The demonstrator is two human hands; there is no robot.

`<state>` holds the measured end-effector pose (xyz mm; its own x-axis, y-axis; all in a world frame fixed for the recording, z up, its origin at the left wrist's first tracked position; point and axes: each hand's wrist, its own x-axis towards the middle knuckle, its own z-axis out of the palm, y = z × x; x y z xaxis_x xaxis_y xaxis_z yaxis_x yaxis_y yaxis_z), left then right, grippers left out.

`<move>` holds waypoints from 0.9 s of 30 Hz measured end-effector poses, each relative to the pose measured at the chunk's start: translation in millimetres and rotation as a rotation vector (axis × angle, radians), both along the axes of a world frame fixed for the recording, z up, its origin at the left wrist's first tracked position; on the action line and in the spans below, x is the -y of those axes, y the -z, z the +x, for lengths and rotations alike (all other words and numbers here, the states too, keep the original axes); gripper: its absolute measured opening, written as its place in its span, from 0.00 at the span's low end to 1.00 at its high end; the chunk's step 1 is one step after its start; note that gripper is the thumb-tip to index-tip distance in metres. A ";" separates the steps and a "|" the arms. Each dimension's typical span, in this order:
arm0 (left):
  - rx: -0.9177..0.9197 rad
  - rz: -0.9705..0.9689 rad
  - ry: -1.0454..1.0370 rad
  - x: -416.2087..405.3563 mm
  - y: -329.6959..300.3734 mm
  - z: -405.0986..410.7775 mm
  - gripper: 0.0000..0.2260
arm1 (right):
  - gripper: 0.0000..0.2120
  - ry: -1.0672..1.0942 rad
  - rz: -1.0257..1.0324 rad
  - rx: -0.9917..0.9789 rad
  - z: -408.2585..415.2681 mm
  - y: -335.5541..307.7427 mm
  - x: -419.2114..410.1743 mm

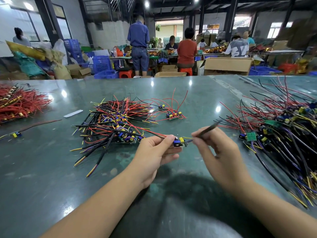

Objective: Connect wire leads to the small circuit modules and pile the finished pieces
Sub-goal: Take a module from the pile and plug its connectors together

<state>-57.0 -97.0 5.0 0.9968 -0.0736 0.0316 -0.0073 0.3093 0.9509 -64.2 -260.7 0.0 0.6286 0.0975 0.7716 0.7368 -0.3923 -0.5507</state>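
My left hand (155, 152) pinches a small circuit module (178, 142) with blue and yellow parts, held above the green table (51, 169); a red wire runs from it to the left. My right hand (217, 148) grips a black sheathed wire lead (208, 129), its yellow and purple ends touching the module's right side. A pile of modules with black, red and yellow leads (116, 121) lies just left of my hands. A larger heap of modules and leads (283, 133) spreads at the right.
Red wires (18, 103) are heaped at the far left. Two or three loose modules with red leads (173, 115) lie behind my hands, and a single module (16, 134) at the left edge. A white strip (72, 113) lies on the table. People work at benches beyond.
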 end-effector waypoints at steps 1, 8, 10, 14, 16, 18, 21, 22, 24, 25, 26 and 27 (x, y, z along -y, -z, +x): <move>0.007 -0.047 0.000 0.0 -1.2 -0.1 0.07 | 0.04 -0.014 0.141 -0.127 0.4 0.1 -1.3; 0.068 -0.306 0.099 1.5 -10.4 -0.8 0.09 | 0.06 -0.538 1.086 -0.681 -2.8 -10.7 -5.3; 0.063 -0.305 0.119 1.5 -10.1 -0.8 0.09 | 0.08 -0.573 1.095 -0.702 -3.5 -12.1 -4.6; 0.025 -0.277 0.164 -2.1 -8.9 -1.4 0.09 | 0.07 -0.559 1.021 -0.681 -2.9 -10.3 -4.8; 0.011 -0.274 0.173 -1.7 -8.0 -2.3 0.09 | 0.06 -0.533 0.961 -0.672 -3.5 -8.3 -6.3; 0.037 -0.232 0.165 -0.4 -6.0 -2.9 0.10 | 0.06 -0.517 0.919 -0.679 -4.7 -6.8 -7.9; 0.064 -0.154 0.155 -1.1 -4.5 -2.9 0.09 | 0.04 -0.485 0.885 -0.732 -5.5 -4.5 -9.2; 0.061 -0.143 0.157 -2.1 -4.5 -2.6 0.09 | 0.04 -0.473 0.884 -0.756 -5.6 -4.2 -9.1; 0.053 -0.139 0.176 -4.4 -5.0 -1.9 0.09 | 0.05 -0.477 0.889 -0.805 -6.0 -5.5 -8.2; 0.051 -0.150 0.194 -4.8 -5.2 -1.6 0.08 | 0.05 -0.504 0.900 -0.828 -6.6 -7.1 -7.5; 0.054 -0.169 0.215 -5.0 -5.5 -1.6 0.07 | 0.04 -0.547 0.918 -0.849 -7.2 -9.4 -6.9; 0.057 -0.192 0.232 -4.6 -6.1 -1.5 0.07 | 0.04 -0.596 0.940 -0.868 -7.7 -11.6 -5.9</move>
<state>-58.6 -92.4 11.1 0.9501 -0.2868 0.1223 0.0331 0.4828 0.8751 -72.0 -254.8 11.6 0.9783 0.1865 0.0904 -0.0447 0.6159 -0.7865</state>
